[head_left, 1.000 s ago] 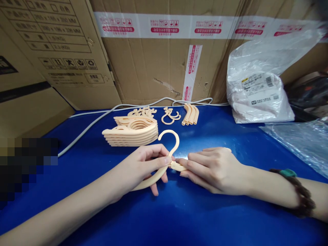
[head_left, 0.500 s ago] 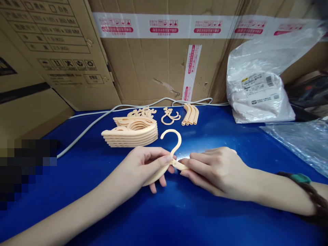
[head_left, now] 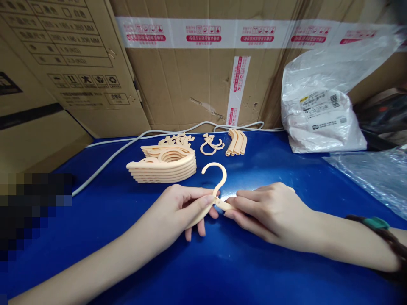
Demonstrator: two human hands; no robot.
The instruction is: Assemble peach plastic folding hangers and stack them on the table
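Between my two hands is a cream plastic folding clothes hanger [head_left: 224, 178], its hook pointing up and curling to the left. My left hand [head_left: 187, 207] grips the left arm near the hook's base, thumb on top and fingers underneath. My right hand [head_left: 273, 209] is closed round the right arm, with the joint showing just left of its fingertips. A small end of that arm sticks out past my knuckles. Behind my left hand lies a stack of folded hanger bodies [head_left: 162, 169].
Loose hooks [head_left: 211, 145], small cream parts [head_left: 176, 140] and several curved arm pieces [head_left: 236, 142] lie at the back of the blue table [head_left: 203, 271]. A grey cable [head_left: 108, 163] runs behind them. Cardboard boxes [head_left: 190, 84] stand beyond. A white plastic bag [head_left: 321, 114] is at the right.
The hanger and my left hand have shifted very slightly right and down. My right hand has barely moved, and both grips look the same.
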